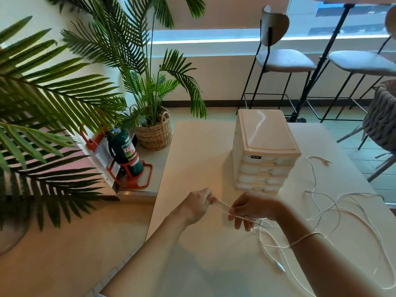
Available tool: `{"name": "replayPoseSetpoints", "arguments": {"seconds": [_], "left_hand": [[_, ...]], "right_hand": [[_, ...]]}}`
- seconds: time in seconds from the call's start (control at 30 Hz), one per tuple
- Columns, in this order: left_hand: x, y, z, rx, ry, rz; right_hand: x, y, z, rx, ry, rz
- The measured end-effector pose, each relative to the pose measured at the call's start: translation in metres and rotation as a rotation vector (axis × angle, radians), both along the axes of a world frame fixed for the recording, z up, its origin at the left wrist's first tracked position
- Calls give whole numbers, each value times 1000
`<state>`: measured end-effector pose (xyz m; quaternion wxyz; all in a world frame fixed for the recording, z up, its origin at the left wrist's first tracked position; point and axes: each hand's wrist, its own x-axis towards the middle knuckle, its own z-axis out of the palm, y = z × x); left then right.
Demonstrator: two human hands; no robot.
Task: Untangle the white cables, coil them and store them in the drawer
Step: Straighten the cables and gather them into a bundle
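White cables [334,213] lie in loose tangled loops on the pale table [192,159], spreading right of my hands. My left hand [198,205] grips one end of a short stretch of folded cable strands [222,205]. My right hand [252,207] pinches the other end of that stretch, with more cable trailing down and right from it. Just behind my right hand stands a cream plastic drawer unit [264,146]; its drawers are all closed. A cable plug [280,266] lies near my right forearm.
Palm plants [64,93] fill the left side, with a wicker pot [155,131] and a green fire extinguisher [124,151] on the floor beside the table. Bar stools [282,61] and a woven chair [381,118] stand behind and to the right.
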<state>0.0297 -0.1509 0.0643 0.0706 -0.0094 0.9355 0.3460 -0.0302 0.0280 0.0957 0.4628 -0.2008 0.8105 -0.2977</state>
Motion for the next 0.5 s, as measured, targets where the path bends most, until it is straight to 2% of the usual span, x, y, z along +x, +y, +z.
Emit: {"name": "replayPoseSetpoints", "arguments": {"seconds": [0.07, 0.17, 0.33, 0.4, 0.5], "left_hand": [[0, 2, 1, 27, 23, 7], [-4, 1, 4, 43, 50, 13], [-12, -15, 12, 37, 73, 91], [-13, -24, 12, 24, 65, 108], [-13, -27, 10, 2, 44, 109]], "right_hand": [[-3, 5, -1, -7, -52, -18], [-11, 13, -5, -16, -29, -73], [-22, 42, -27, 112, 224, -185], [-26, 70, -36, 209, 205, -182], [-31, 106, -47, 465, 96, -44]]}}
